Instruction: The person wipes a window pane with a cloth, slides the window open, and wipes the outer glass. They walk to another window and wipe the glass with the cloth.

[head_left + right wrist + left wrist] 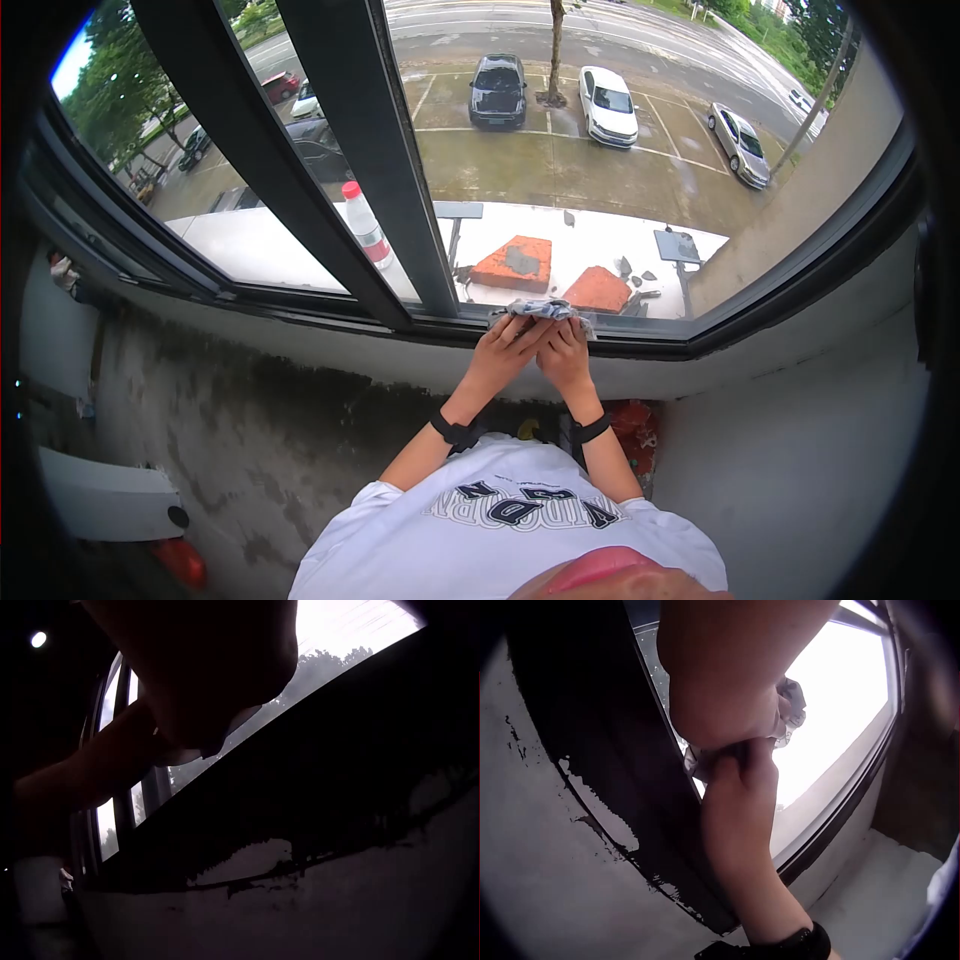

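Note:
Both hands are together at the bottom of the window pane, on a crumpled grey-and-white cloth (543,310). The left hand (508,340) holds its left part, fingers reaching over toward the right hand (565,352), which grips the right part. In the left wrist view, folds of the cloth (795,705) stick out past the near left hand (724,697), and the right hand (739,795) meets it from below. The right wrist view is dark; the near right hand (210,682) hides most of the cloth there. Just below the hands runs the dark window frame (640,345).
Beyond the glass, a white ledge (600,225) bears two orange bricks (515,262) and a plastic bottle (366,225) with a red cap. Dark upright frame bars (350,120) stand left of the hands. Parked cars (608,105) show outside. A grey wall (800,420) closes the right side.

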A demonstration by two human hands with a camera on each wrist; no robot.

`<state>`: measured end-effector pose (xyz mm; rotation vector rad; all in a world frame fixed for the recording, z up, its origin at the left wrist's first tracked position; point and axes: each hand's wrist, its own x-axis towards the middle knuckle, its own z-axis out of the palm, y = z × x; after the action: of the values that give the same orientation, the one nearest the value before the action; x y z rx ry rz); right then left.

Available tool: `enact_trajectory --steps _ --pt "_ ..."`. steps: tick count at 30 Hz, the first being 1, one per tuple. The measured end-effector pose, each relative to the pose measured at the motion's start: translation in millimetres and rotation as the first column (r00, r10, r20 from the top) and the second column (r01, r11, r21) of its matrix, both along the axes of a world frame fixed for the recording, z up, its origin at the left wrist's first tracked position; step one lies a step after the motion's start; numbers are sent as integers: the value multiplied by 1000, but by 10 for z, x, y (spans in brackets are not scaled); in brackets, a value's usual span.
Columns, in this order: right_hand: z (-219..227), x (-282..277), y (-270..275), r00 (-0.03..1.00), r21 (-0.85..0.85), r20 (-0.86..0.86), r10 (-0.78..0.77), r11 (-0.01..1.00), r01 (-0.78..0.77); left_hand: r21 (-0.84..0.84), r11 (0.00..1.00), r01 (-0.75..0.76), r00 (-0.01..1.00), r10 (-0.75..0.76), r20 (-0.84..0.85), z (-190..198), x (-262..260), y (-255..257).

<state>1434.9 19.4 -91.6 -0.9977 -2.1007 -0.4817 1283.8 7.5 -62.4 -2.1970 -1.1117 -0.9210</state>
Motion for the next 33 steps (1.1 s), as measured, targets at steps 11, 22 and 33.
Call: enact_trajectory --steps 11,22,33 --pt "727 -98 -619 899 -79 -315 305 935 -345 -81 994 -77 889 105 446 302 -337 -518" --pt "328 -952 -823 550 -531 -277 788 352 -771 -584 348 -733 114 910 399 -533 -1672 -3180" --pt "-1064 -2347 -1302 643 -904 -104 759 197 -380 -953 -144 -266 -784 608 127 -2929 -1503 -5629"
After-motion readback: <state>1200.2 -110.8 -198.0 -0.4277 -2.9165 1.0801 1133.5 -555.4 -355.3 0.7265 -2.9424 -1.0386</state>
